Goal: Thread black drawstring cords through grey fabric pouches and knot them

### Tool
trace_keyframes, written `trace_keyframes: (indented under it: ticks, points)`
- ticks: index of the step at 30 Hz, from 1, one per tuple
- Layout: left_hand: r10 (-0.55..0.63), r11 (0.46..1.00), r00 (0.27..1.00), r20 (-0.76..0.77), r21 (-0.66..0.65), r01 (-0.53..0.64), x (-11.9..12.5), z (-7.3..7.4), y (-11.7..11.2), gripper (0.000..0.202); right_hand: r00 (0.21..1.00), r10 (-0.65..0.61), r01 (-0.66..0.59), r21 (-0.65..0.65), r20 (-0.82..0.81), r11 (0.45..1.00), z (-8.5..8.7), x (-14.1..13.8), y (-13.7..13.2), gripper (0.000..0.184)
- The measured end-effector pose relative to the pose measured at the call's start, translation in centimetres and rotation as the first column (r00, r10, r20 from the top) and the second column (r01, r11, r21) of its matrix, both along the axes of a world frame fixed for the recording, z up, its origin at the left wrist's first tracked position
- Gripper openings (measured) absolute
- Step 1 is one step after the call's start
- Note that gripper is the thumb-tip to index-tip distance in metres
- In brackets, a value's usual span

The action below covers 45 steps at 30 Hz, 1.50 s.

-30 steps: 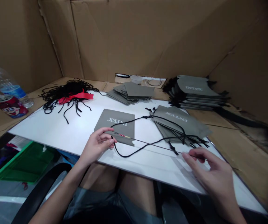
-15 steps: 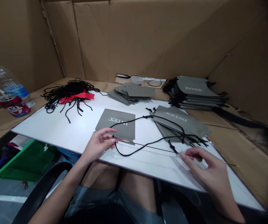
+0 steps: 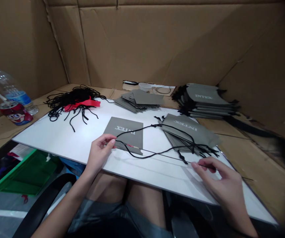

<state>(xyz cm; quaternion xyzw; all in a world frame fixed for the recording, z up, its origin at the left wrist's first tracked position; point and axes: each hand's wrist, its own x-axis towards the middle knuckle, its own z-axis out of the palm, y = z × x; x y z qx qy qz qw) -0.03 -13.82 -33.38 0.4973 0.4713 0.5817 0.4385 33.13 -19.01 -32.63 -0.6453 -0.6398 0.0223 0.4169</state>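
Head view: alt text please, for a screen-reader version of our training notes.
A seated person's left hand holds a black cord over a grey INTEX bag on a white board, while the right hand pinches a thin wire. More grey bags and a tangle of black cords lie nearby.

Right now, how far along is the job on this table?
Done: the back-right stack of grey INTEX fabric pouches shows black cords. In hand: the left hand pinches a black cord at a flat grey pouch, and the right hand pinches a thin wire. Left: a tangled pile of black cords and a grey pouch stack showing no cords.
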Motion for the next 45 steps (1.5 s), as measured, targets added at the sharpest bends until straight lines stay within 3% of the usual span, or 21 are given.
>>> trace_keyframes:
  ticks: [4,8,13,16,22,27,32,38,45]
  points:
    - [0.072,0.989,0.958,-0.278,0.146,-0.032,0.2,0.1,0.1,0.015,0.999,-0.035,0.035,0.003,-0.026,0.999,0.0,0.3,0.0,0.032]
    - [0.125,0.943,0.800,-0.587,0.320,0.088,1.0,0.7,-0.4,0.017,0.990,-0.137,0.138,0.016,-0.036,0.990,0.1,1.0,0.0,0.030]
    - [-0.070,0.867,0.615,-0.786,0.257,0.427,2.1,0.9,-0.6,0.024,0.977,-0.213,0.213,-0.014,-0.013,0.977,0.3,2.5,-0.9,0.029]
    - [-0.123,0.848,0.548,-0.827,0.199,0.492,2.1,0.7,-0.6,0.025,0.969,-0.246,0.246,-0.041,-0.007,0.968,0.5,3.5,-1.9,0.028]
    - [-0.092,0.889,0.514,-0.853,0.162,0.428,0.6,1.4,-1.1,0.023,0.975,-0.221,0.221,-0.087,0.019,0.971,0.9,4.0,-3.1,0.028]
    - [-0.126,0.875,0.501,-0.856,0.142,0.463,-0.5,1.5,-1.1,0.020,0.991,-0.129,0.132,-0.074,0.044,0.988,0.9,3.5,-2.8,0.028]
    - [-0.151,0.875,0.533,-0.832,0.138,0.464,-0.6,1.2,-0.9,0.020,0.992,-0.102,0.103,-0.008,0.077,0.995,0.4,3.2,-2.1,0.030]
    - [-0.171,0.870,0.569,-0.804,0.148,0.470,-0.7,1.2,-0.8,0.020,0.997,0.007,-0.004,-0.036,0.071,0.999,0.3,3.3,-1.4,0.030]
    - [-0.182,0.872,0.563,-0.806,0.133,0.472,-0.7,1.3,-0.9,0.020,0.998,0.016,-0.013,-0.057,0.060,0.998,0.8,2.8,-1.3,0.031]
